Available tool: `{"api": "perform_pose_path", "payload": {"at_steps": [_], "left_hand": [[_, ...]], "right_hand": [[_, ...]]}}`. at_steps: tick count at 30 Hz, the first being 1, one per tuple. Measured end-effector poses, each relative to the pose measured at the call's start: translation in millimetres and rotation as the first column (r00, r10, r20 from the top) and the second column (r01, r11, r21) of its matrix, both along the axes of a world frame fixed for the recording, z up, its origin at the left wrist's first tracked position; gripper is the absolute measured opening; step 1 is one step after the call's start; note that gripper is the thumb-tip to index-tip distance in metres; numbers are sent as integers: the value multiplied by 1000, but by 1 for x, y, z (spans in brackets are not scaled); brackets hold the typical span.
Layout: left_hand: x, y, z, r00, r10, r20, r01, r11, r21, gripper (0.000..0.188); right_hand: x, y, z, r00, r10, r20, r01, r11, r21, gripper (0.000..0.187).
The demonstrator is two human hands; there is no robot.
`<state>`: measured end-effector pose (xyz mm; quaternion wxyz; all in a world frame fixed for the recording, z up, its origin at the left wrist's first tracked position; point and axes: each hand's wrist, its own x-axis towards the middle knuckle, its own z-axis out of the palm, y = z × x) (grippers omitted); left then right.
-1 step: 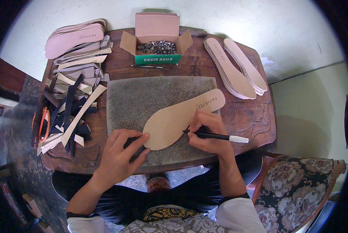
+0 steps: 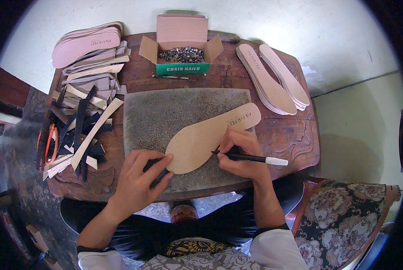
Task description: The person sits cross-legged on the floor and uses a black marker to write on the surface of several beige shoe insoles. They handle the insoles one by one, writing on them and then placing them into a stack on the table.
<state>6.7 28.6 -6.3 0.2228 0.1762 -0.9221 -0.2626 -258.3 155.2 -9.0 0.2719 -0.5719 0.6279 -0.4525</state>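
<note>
A tan shoe insole (image 2: 197, 139) lies slantwise on a grey speckled slab (image 2: 147, 112), its broad toe end at the lower left and its printed heel at the upper right. My left hand (image 2: 141, 177) grips the toe edge, fingertips resting on it. Something black (image 2: 153, 167) shows between those fingers; its kind is unclear. In my right hand (image 2: 244, 155) is a black pen (image 2: 248, 157) with a white end. The pen's tip meets the insole's near edge, and my curled fingers rest by its heel half.
An open carton (image 2: 183, 67) of small metal nails stands at the back. Insoles are stacked at back left (image 2: 87, 42) and right (image 2: 266, 81). Cut strips (image 2: 93, 130) and orange-handled scissors (image 2: 52, 144) lie left. A flowered chair (image 2: 341, 220) is at the right.
</note>
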Motion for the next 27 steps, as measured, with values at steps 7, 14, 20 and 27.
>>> {"api": "perform_pose_path", "payload": {"at_steps": [7,14,20,27], "left_hand": [[0,0,2,1000,-8,2,8,1000,2,49],[1,1,0,1000,2,9,-2,1000,22,46],[3,1,-2,1000,-1,3,1,1000,-3,46],[1,1,1,1000,0,-29,-1,1000,-17,43]], "right_hand": [[0,0,0,1000,-7,-18,7,1000,-3,21],[-3,3,-5,993,-37,115,44,997,-56,18],[-6,17,5,876,-250,413,277,961,-7,20],[-24,4,43,757,-275,-592,257,959,-117,51]]}}
